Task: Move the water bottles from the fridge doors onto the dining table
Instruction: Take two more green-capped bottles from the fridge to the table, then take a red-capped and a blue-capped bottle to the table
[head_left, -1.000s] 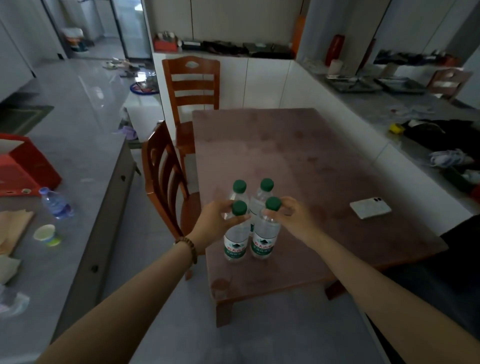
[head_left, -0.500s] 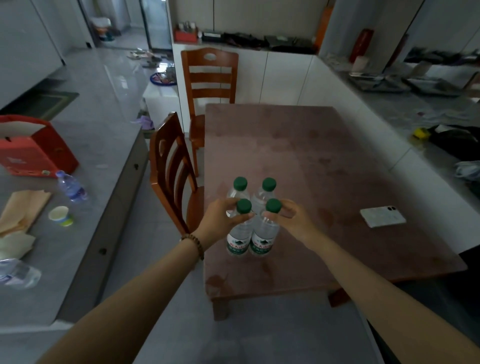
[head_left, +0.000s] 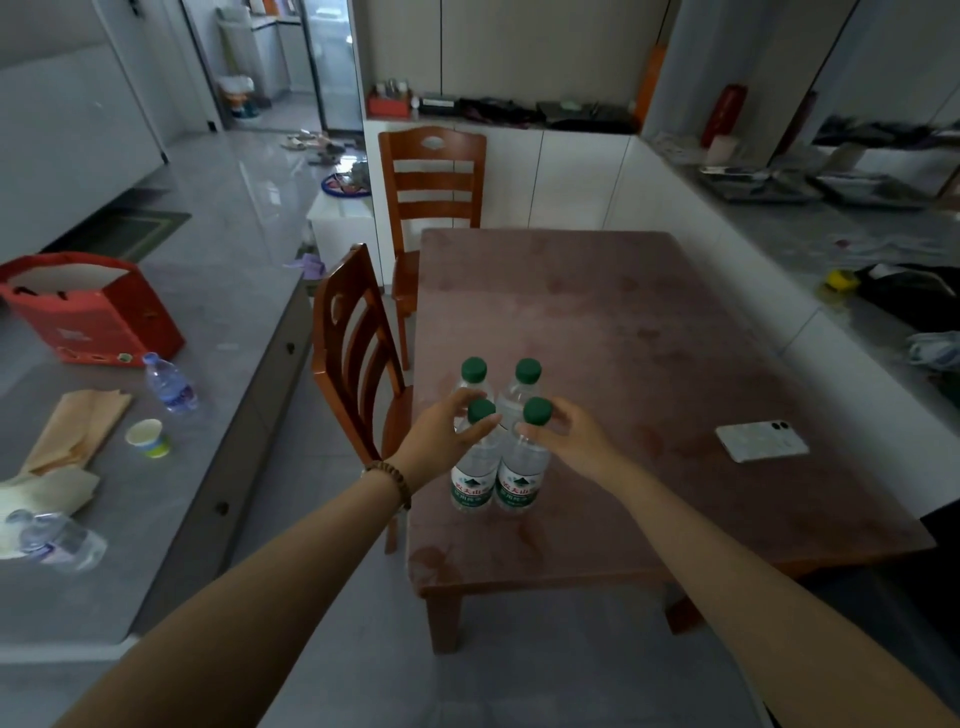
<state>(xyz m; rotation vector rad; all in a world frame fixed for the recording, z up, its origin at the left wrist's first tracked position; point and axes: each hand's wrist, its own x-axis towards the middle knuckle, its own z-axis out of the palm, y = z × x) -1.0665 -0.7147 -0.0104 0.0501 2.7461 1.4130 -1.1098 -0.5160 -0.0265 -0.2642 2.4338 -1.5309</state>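
Several clear water bottles with green caps stand close together near the front left of the brown dining table (head_left: 623, 338). My left hand (head_left: 441, 441) curls around the neck of the front left bottle (head_left: 471, 483), just under its cap. My right hand (head_left: 571, 441) holds the neck of the front right bottle (head_left: 518, 483) in the same way. Both of these bottles rest upright on the tabletop. Two rear bottles (head_left: 528, 371) stand right behind them, untouched.
A white phone (head_left: 761, 441) lies on the table to the right. One wooden chair (head_left: 353, 353) sits at the table's left side, another (head_left: 431, 176) at its far end. The grey counter (head_left: 218, 322) on the left carries a red bag (head_left: 88, 312), a small bottle (head_left: 169, 384) and a cup (head_left: 148, 439).
The bottles stay in the same spot on the table. My view has shifted left and back a little. My fingers sit a bit looser around the two front bottle necks.
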